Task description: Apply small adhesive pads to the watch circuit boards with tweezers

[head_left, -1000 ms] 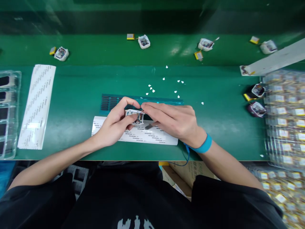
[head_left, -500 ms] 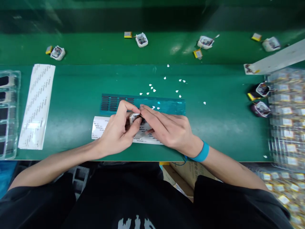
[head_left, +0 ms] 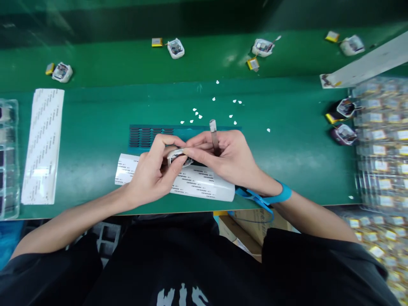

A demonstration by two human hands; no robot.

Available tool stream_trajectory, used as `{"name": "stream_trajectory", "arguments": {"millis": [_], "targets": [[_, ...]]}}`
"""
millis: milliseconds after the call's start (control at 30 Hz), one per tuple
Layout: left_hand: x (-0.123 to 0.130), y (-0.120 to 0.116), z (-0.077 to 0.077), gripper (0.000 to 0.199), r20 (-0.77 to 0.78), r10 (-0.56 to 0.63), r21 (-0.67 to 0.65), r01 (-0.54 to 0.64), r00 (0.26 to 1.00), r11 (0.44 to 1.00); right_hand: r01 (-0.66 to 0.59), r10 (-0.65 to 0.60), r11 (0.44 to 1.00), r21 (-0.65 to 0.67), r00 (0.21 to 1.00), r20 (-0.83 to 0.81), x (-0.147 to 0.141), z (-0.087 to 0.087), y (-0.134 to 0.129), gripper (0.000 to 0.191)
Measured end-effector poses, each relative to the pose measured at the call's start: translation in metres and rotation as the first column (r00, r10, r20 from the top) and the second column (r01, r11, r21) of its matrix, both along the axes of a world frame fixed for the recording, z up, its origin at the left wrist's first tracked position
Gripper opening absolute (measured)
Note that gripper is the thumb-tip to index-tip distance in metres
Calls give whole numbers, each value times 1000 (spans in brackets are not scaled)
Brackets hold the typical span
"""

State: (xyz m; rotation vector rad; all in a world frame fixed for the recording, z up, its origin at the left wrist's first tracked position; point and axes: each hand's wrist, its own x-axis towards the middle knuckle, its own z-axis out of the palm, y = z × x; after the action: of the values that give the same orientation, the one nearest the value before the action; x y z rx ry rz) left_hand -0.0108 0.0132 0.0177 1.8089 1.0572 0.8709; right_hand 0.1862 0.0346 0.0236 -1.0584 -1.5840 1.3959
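My left hand (head_left: 156,170) is closed around a small white watch case (head_left: 174,155), its open side showing electronics inside. Thumb and forefinger grip the case at its edges. My right hand (head_left: 223,157) meets it from the other side, fingertips pressed together at the rim of the case; anything tiny between them is hidden. Tucked in the right fingers is a slim metal tool that looks like tweezers (head_left: 214,136), its pale end pointing up. Below both hands lies a white printed adhesive sheet (head_left: 204,182), and behind them a blue film with dark strips (head_left: 149,136).
Small white stickers (head_left: 196,113) are scattered beyond the hands. Several opened cases with yellow batteries, such as a white case (head_left: 176,48), line the back. Clear trays (head_left: 379,148) of batteries stand at right. Another printed sheet (head_left: 41,148) and a clear tray (head_left: 9,170) lie left.
My right hand has turned over, so the tweezers now point up instead of lying under the palm. The case has tilted in my left hand. The whole view has shifted slightly.
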Motion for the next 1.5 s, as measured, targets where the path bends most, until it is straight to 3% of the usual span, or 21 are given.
{"name": "stream_trajectory", "arguments": {"millis": [67, 133, 233, 267, 333, 400, 433, 633, 800, 1000, 1100, 1200, 1267, 1367, 1500], "targets": [[1, -2, 4, 13, -28, -10, 82, 13, 1000, 997, 39, -39, 997, 72, 999, 2, 7, 5, 4, 31], [2, -7, 6, 10, -89, -127, 149, 140, 988, 979, 109, -109, 976, 191, 994, -9, 18, 11, 6, 38], [6, -14, -2, 14, -233, -344, 157, 384, 910, 910, 269, -315, 863, 428, 948, 39, 37, 13, -2, 43], [7, -16, -6, 17, -274, -374, 145, 423, 886, 894, 282, -360, 846, 452, 928, 93, 43, 12, -7, 46], [12, -16, -12, 22, -320, -371, 124, 426, 872, 896, 230, -314, 899, 373, 931, 184, 53, 9, -22, 50], [15, -13, -15, 22, -328, -336, 90, 383, 883, 919, 225, -271, 954, 197, 930, 248, 61, 3, -39, 50], [17, -11, -16, 22, -323, -317, 75, 358, 892, 931, 244, -278, 956, 161, 927, 251, 65, 1, -47, 48], [18, -4, -15, 17, -275, -289, 77, 321, 917, 944, 422, -426, 904, 72, 865, 266, 71, -17, -76, 33], [17, -5, -15, 13, -265, -294, 72, 322, 919, 944, 397, -404, 914, 80, 876, 262, 68, -21, -75, 33], [18, -6, -14, 13, -236, -283, 32, 299, 930, 954, 280, -268, 958, -60, 951, 152, 81, -20, -71, 24], [20, -7, -14, 14, -193, -237, 37, 248, 952, 968, 397, -400, 911, -115, 917, -2, 82, -23, -66, 21], [22, -9, -11, 13, -72, -152, -31, 150, 986, 988, 511, -516, 856, -77, 852, -89, 68, -20, -61, 22], [22, -9, -6, 17, 33, -129, -180, 133, 991, 975, 536, -535, 844, -32, 834, -133, 53, -15, -60, 23], [21, -7, 3, 29, 204, -142, -379, 211, 969, 901, 506, -494, 863, 13, 848, -192, 32, -8, -61, 23], [19, -6, 10, 42, 349, -119, -484, 288, 929, 827, 464, -450, 881, 98, 883, -133, 17, -6, -62, 22]]}}
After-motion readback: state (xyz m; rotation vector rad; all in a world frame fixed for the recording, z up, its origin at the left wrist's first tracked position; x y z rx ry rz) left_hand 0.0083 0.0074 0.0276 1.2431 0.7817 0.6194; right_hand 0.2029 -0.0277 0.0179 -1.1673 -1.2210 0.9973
